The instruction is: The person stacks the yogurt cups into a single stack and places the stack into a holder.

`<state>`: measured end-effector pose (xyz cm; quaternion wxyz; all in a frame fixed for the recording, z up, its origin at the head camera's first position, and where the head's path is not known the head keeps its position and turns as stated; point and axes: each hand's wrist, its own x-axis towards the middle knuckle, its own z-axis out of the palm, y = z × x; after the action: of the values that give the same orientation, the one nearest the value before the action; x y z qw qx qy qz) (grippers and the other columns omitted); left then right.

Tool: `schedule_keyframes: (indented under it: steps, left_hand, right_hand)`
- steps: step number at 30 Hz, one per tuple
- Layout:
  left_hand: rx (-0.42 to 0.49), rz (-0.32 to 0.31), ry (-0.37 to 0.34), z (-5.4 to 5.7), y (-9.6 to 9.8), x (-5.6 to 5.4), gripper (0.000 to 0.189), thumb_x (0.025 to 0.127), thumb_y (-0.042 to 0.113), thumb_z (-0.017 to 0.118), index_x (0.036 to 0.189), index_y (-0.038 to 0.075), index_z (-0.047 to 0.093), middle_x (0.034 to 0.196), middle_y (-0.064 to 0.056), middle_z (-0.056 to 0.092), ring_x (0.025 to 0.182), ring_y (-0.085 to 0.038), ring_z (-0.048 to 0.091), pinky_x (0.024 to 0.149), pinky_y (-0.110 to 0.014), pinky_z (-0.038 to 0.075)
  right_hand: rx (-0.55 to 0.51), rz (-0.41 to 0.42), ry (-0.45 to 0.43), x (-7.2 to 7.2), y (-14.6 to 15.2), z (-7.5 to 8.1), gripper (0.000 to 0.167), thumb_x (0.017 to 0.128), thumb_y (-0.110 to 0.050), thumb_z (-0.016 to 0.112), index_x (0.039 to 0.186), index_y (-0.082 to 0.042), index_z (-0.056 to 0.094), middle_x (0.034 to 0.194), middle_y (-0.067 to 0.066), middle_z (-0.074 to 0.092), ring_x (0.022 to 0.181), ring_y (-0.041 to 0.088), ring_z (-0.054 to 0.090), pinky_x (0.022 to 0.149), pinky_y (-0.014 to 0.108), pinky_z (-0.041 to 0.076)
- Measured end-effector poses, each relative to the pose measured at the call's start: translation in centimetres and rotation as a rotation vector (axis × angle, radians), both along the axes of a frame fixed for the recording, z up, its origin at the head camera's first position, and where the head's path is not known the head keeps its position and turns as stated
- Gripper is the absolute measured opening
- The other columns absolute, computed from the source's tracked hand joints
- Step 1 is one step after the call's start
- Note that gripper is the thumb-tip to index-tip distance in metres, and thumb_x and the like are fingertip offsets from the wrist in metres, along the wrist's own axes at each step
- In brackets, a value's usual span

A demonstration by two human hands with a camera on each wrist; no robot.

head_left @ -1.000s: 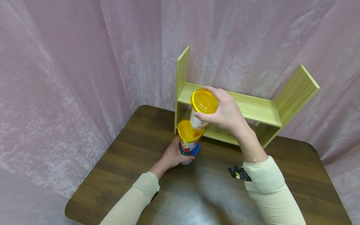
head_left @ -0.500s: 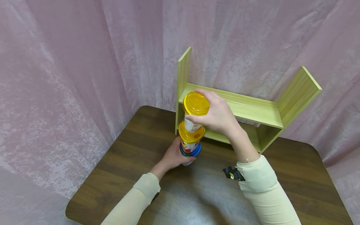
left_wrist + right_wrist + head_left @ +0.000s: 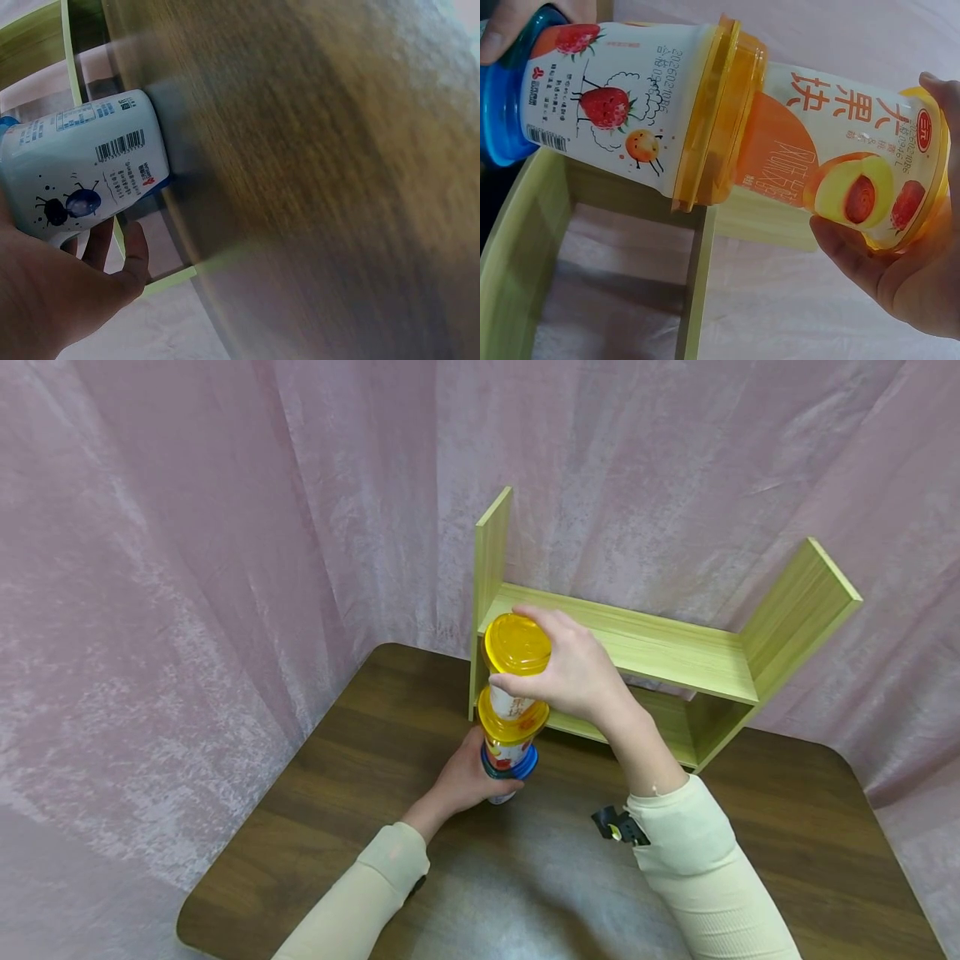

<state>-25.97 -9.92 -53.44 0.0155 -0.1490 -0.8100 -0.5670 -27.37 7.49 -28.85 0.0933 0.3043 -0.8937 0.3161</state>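
Three yogurt cups stand in a column on the table. The bottom blue-lidded yogurt cup [image 3: 528,763] shows its white, barcoded side [image 3: 82,150] in the left wrist view. My left hand [image 3: 463,778] grips it near its lid, thumb in front. On that lid sits the middle yellow-lidded yogurt cup [image 3: 513,750], printed with a strawberry [image 3: 606,107]. The top yogurt cup [image 3: 517,647], printed with peach, rests on the middle lid. My right hand [image 3: 577,672] holds it near its yellow lid, thumb and fingers around the rim.
A light wood shelf unit [image 3: 667,660] with two raised side panels stands just behind the cups. The dark wood table [image 3: 352,735] reaches around it. Pink curtains [image 3: 360,510] hang behind.
My right hand has moved left and down with the top yogurt cup, which now rests on the middle cup's lid. My left hand keeps its grip.
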Motion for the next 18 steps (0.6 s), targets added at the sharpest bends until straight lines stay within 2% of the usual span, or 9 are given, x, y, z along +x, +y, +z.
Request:
schedule_keyframes:
  steps: [11, 18]
  left_hand:
    - [0.006, 0.003, -0.006, 0.18, 0.07, 0.09, 0.092, 0.073, 0.031, 0.094, 0.144, 0.034, 0.035, 0.133, 0.011, 0.05, 0.118, -0.009, 0.055, 0.105, -0.038, 0.045]
    - [0.004, 0.003, -0.002, 0.28, 0.1, 0.11, 0.092, 0.073, 0.032, 0.094, 0.144, 0.034, 0.035, 0.132, 0.01, 0.05, 0.118, -0.01, 0.056, 0.105, -0.039, 0.046]
  right_hand:
    - [0.013, 0.001, -0.021, -0.2, 0.02, -0.5, 0.09, 0.073, -0.055, 0.085, 0.148, -0.021, 0.05, 0.142, 0.005, 0.055, 0.116, 0.023, 0.057, 0.093, 0.046, 0.052]
    - [0.024, -0.008, -0.035, -0.17, 0.04, -0.48, 0.088, 0.074, -0.056, 0.084, 0.148, -0.022, 0.051, 0.14, 0.003, 0.05, 0.112, 0.026, 0.057, 0.09, 0.048, 0.053]
